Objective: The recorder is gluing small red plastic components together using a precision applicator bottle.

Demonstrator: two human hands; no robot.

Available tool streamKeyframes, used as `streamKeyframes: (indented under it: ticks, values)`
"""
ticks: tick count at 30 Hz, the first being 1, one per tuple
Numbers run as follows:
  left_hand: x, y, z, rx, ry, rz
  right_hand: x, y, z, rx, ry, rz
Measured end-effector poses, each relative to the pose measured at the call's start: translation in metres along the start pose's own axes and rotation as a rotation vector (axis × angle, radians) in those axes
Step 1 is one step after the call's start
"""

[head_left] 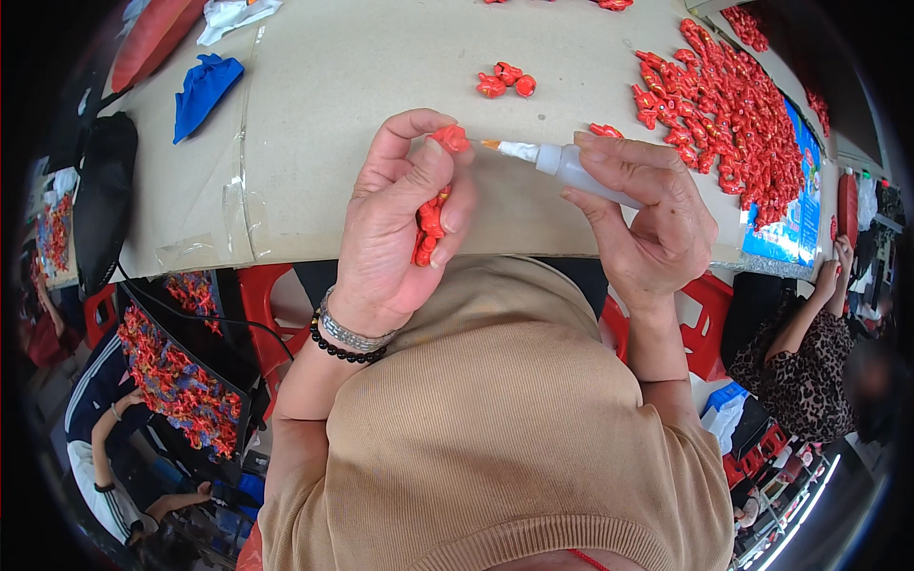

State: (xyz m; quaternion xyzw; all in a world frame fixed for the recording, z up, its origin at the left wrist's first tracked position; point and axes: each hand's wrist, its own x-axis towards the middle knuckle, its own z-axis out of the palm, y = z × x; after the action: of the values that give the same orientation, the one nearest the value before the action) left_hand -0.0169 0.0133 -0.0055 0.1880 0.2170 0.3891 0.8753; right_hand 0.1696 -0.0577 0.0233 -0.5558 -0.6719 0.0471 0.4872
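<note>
My left hand (398, 205) is closed round several small red figurines. One red figurine (451, 139) is pinched between its thumb and index finger, and more red pieces (430, 226) lie against the palm under the curled fingers. My right hand (657, 205) grips a white squeeze bottle (576, 171) with a thin orange-tan tip. That tip points left at the pinched figurine, with a small gap that I can barely make out. Beyond the hands a little cluster of red figurines (507, 80) lies on the table, and a single red piece (606, 130) sits just behind the bottle.
A large spread of red figurines (709, 114) covers the table's right side, partly over a blue printed sheet (798, 181). A blue cloth (205, 95) lies at the left on the cardboard-covered table (324, 76). A bin of red pieces (181, 371) stands lower left. Other people sit on both sides.
</note>
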Motion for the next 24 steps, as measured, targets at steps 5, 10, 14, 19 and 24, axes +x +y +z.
streamKeyframes:
  ticks: [5, 10, 14, 19, 24]
  values:
    - [-0.0008, 0.0003, 0.0023, 0.034, 0.008, 0.014, -0.0001, -0.0005, -0.0005, 0.010, 0.009, 0.003]
    - [-0.0010, 0.0004, 0.0033, 0.076, 0.016, 0.052, -0.0005, 0.0006, -0.0009, 0.033, 0.008, 0.009]
    - [-0.0007, 0.0004, 0.0049, 0.095, 0.030, 0.056, -0.0005, 0.0007, -0.0016, 0.023, 0.004, -0.006]
    - [-0.0001, -0.0007, 0.0060, 0.122, 0.046, 0.070, -0.0017, 0.0007, -0.0009, 0.020, 0.008, 0.009]
    - [0.0003, -0.0008, 0.0073, 0.110, 0.056, 0.072, -0.0017, 0.0020, 0.0039, 0.030, 0.062, -0.004]
